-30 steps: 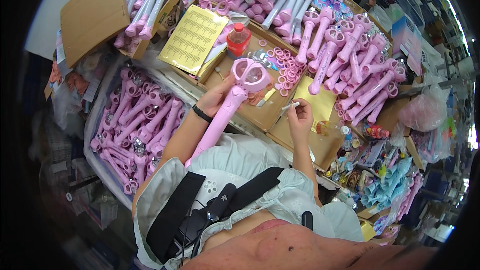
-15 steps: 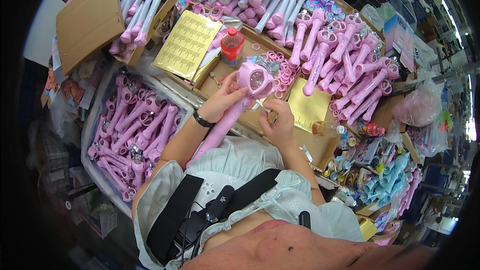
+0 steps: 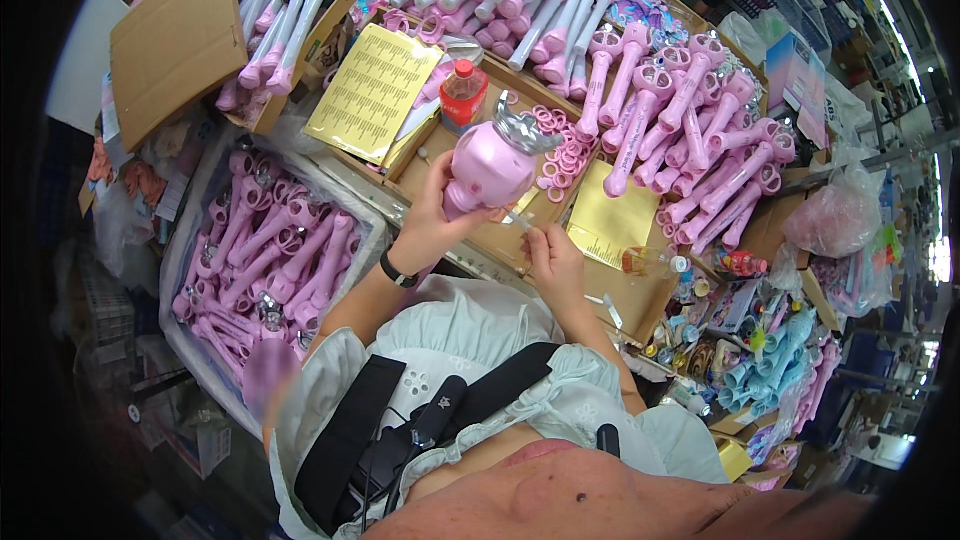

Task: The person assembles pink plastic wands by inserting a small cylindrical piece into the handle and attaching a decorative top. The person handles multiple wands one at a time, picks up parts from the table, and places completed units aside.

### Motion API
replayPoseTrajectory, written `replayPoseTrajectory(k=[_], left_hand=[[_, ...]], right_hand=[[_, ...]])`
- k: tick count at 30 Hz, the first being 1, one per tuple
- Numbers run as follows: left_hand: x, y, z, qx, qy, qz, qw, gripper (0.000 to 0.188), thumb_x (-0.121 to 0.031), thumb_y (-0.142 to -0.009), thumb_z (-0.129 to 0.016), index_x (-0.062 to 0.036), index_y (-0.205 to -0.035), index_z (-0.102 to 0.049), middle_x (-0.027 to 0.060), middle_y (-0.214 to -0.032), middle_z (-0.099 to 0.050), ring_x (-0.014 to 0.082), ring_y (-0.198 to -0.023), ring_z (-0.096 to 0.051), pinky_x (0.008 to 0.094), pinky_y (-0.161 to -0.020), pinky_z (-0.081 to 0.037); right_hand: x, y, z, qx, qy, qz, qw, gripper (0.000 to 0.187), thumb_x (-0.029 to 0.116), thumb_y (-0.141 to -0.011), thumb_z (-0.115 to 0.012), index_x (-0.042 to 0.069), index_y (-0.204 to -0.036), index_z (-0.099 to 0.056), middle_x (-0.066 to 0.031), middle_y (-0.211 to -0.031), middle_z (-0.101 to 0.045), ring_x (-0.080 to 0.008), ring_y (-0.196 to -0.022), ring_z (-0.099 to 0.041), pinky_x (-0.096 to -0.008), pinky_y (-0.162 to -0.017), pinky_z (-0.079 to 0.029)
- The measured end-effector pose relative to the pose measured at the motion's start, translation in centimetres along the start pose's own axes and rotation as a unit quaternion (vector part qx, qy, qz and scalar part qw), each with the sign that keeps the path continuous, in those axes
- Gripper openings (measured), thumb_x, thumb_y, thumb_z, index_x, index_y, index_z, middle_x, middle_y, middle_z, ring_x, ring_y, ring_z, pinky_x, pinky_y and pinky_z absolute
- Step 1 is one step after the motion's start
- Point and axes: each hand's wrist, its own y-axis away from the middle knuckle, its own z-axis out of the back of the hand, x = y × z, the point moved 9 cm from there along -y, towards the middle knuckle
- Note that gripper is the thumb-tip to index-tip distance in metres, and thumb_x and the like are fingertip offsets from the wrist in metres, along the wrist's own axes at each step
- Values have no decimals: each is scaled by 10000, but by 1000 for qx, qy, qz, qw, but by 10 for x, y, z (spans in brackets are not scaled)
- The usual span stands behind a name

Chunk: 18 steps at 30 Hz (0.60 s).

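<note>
My left hand (image 3: pixel 432 208) is wrapped round a pink toy wand (image 3: pixel 488 168) just below its bulky head. A shiny silver crown (image 3: pixel 522 128) tops the head and points away to the right. The wand's handle is mostly hidden behind my left forearm. A blurred pink shape (image 3: pixel 270 375) near the elbow may be its lower end. My right hand (image 3: pixel 556 258) pinches a thin pale stick (image 3: pixel 518 221) just below the wand head. Whether the stick's tip touches the wand I cannot tell.
To the left stands a lined bin (image 3: pixel 375 230) full of pink wands. Ahead, a shallow cardboard tray (image 3: pixel 405 180) holds pink rings (image 3: pixel 570 155) and a red-capped bottle (image 3: pixel 463 95). Yellow printed sheets (image 3: pixel 370 90) lie nearby. More wands (image 3: pixel 690 110) are piled at right.
My left hand has turned the wand, so its round window no longer faces me and the silver crown shows from the side. My right hand has shifted slightly down, still pinching the stick.
</note>
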Motion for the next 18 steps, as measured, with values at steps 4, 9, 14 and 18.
replayPoseTrajectory(k=[4, 9, 14, 18], left_hand=[[-7, 9, -6, 7, 26, -21, 999, 797, -37, -687, -733, -38, -1307, -231, 121, -1251, -396, 186, -1147, -426, 309, -955, -365], [-14, 19, -5, 5, 64, -38, 997, 806, -14, -661, -742, -64, -1277, -225, 119, -1296, -345, 179, -1194, -384, 321, -986, -340], [-20, 28, -9, -1, 51, -50, 997, 806, -39, -642, -779, -69, -1249, -250, 108, -1245, -385, 166, -1160, -409, 311, -968, -352], [-30, 33, -8, -18, -19, -117, 993, 812, -55, -629, -798, -69, -1237, -260, 106, -1219, -402, 165, -1137, -428, 319, -962, -358]], right_hand=[[-14, 11, -1, 24, -80, -98, 992, 232, 173, -947, -448, 19, -779, -494, -12, -611, -508, -82, -531, -474, -251, -481, -383], [18, 11, 10, 3, -8, 46, 999, 160, 154, -863, -548, 20, -779, -524, -123, -645, -520, -285, -593, -537, -357, -527, -410], [45, 10, 12, 0, 77, 162, 984, 141, 136, -810, -603, 26, -752, -538, -133, -622, -481, -326, -564, -504, -367, -510, -398], [35, 8, 13, 25, -19, 77, 997, 160, 135, -842, -578, 20, -741, -533, -114, -610, -482, -266, -526, -499, -348, -490, -385]])
